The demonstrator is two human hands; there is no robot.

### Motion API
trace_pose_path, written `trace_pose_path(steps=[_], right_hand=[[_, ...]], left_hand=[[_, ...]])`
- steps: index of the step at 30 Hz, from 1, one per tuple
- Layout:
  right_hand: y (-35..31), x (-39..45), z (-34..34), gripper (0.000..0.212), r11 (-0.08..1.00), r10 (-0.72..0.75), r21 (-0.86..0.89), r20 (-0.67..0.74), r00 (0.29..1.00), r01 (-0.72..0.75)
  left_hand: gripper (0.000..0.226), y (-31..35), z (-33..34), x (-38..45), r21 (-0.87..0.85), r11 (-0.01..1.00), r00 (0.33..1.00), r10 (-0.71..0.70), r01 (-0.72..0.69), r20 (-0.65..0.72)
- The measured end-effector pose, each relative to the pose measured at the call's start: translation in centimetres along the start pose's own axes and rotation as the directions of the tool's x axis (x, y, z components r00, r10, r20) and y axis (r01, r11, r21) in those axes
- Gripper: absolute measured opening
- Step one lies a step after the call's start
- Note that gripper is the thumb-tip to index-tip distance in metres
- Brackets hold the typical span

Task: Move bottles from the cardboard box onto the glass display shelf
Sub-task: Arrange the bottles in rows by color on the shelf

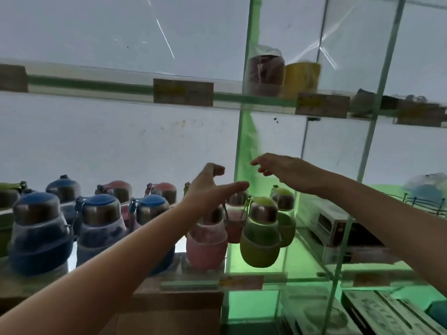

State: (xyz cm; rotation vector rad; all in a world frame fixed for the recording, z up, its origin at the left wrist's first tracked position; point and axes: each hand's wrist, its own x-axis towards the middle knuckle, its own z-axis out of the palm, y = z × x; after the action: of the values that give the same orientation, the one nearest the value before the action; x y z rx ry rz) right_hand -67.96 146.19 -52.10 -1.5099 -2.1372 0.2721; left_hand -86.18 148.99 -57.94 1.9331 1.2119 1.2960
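Note:
Several squat bottles with steel collars stand in rows on the glass display shelf [193, 284]. Blue-capped ones [41, 228] are at the left, pink ones [206, 243] in the middle, and green ones [261, 235] at the right, beside the green glass divider. My left hand [208, 187] hovers above the pink bottles, thumb out and fingers curled, holding nothing. My right hand [283, 169] reaches in from the right above the green bottles, fingers spread and empty. A cardboard box [174, 310] shows its brown top just below the shelf's front edge.
An upper glass shelf [121, 89] with brown price labels carries a bagged jar [264, 73] and a yellow cup [302, 78]. Right of the divider sit a white appliance box [336, 226] and a wire rack [433, 206]. Printed cartons [387, 313] lie on the lower shelf.

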Motion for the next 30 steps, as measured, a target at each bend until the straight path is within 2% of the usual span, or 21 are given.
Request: trace_pose_path(steps=[8, 12, 16, 23, 30], right_hand=[[1.9, -0.9, -1.8, 0.042, 0.986, -0.060, -0.149, 0.084, 0.995, 0.072], [2.6, -1.2, -2.0, 0.041, 0.992, -0.069, -0.098, 0.083, 0.994, 0.077], [3.6, -0.9, -1.9, 0.038, 0.998, -0.061, -0.018, 0.064, 0.996, 0.062], [5.3, 0.9, -1.5, 0.046, 0.996, -0.067, -0.060, 0.072, 0.995, 0.072], [5.9, 3.3, 3.1, 0.059, 0.979, -0.012, -0.194, 0.207, 0.978, 0.053]], left_hand=[[0.070, 1.7, 1.3, -1.9, 0.008, 0.998, 0.997, -0.064, 0.063, 0.038], [0.068, 2.2, 1.6, -2.4, 0.056, 0.994, 0.989, -0.103, 0.097, 0.108], [0.067, 2.7, 2.2, -2.1, 0.119, 0.989, 0.991, -0.097, 0.086, 0.095], [0.063, 2.0, 3.2, -0.5, 0.136, 0.991, 0.990, -0.009, -0.010, 0.139], [0.061, -0.3, 3.2, 1.6, 0.220, 0.972, 0.973, 0.034, -0.085, 0.227]])
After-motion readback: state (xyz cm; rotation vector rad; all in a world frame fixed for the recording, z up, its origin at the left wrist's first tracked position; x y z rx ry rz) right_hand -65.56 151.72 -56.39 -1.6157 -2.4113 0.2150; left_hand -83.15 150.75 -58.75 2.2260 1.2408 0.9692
